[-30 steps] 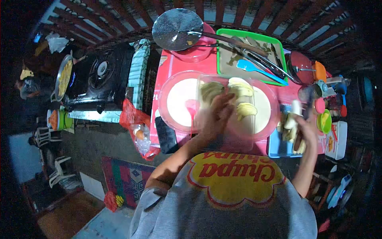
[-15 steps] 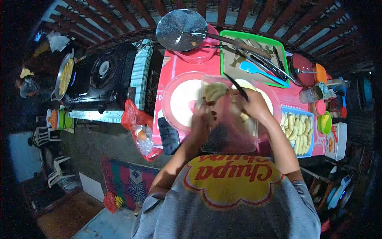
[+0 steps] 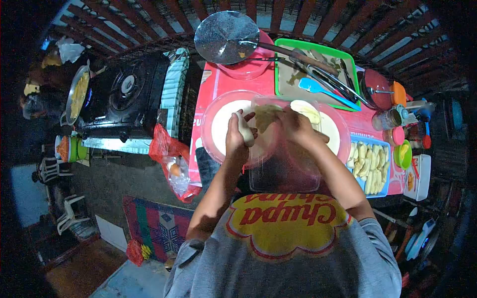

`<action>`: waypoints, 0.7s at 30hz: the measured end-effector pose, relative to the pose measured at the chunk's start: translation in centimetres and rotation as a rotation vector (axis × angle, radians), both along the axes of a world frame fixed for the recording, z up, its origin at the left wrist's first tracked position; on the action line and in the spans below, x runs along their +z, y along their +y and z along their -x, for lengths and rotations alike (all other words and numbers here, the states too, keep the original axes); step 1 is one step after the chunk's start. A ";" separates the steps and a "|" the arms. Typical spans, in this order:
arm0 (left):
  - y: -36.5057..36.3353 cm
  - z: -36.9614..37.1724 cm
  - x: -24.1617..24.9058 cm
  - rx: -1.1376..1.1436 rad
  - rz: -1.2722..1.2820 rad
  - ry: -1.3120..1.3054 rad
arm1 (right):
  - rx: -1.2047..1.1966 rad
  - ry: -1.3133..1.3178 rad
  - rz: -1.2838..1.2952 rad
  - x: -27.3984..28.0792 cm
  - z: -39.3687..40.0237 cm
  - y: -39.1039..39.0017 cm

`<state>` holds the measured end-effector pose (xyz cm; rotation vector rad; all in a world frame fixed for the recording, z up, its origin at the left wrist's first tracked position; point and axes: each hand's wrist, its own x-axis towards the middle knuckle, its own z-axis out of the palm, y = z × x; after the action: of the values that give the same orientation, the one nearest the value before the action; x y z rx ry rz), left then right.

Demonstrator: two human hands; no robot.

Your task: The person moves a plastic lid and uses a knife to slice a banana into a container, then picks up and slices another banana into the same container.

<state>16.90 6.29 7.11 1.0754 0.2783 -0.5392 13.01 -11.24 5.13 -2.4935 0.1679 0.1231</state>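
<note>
My left hand (image 3: pixel 237 136) is closed around a pale peeled banana (image 3: pixel 244 128), above the bowl of white batter (image 3: pixel 226 116). My right hand (image 3: pixel 298 128) is curled over a clear plastic container (image 3: pixel 283 174). It appears to keep hold of a knife, whose blade is hidden; a brown end (image 3: pixel 322 137) shows by the heel of the hand. Dark peel-like pieces (image 3: pixel 268 116) lie inside the container near the fingers. Pale banana slices (image 3: pixel 306 110) rest just beyond this hand, beside a second bowl of white batter (image 3: pixel 331 131).
A blue tray (image 3: pixel 389 171) of peeled bananas sits at right. Behind are a green-rimmed tray (image 3: pixel 279 74) with tongs and a blue spatula (image 3: pixel 318 87), and a round metal skimmer (image 3: pixel 226 37). Left stand a black stove (image 3: pixel 144 84) and a pan (image 3: pixel 79 94) of frying food.
My left hand has moved left and turned up, showing the banana. My right hand has shifted slightly left and tipped down, so the dark knife part sticking up before is out of sight.
</note>
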 end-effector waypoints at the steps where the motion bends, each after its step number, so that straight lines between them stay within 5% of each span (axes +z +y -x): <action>1: 0.1 -0.1 -0.2 0.019 0.090 0.052 | 0.014 -0.013 0.007 1.7 0.0 0.3; 4: 0.1 -0.6 0.5 0.089 0.251 0.162 | 0.029 0.066 -0.161 6.4 2.4 0.7; 5: 0.0 -0.7 1.0 0.131 0.328 0.219 | -0.135 0.177 -0.578 6.7 3.7 1.2; 7: -0.1 -0.8 1.3 0.143 0.350 0.228 | -0.298 0.292 -0.990 6.1 6.4 1.4; 9: -0.2 -0.8 1.5 0.151 0.371 0.239 | -0.136 0.628 -1.208 4.7 8.9 1.0; 12: -0.8 -0.5 1.5 0.149 0.428 0.286 | -0.125 0.284 -0.897 5.6 10.2 2.9; 15: -1.6 -0.3 1.4 0.158 0.494 0.326 | -0.115 0.287 -0.510 6.4 9.4 3.4; 21: -3.0 1.0 1.9 0.171 0.559 0.273 | -0.172 -0.066 -0.528 6.9 7.3 4.3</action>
<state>15.95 3.26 9.05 0.4311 0.4238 -0.5655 5.67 -6.93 12.01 -1.9454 0.2809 0.0091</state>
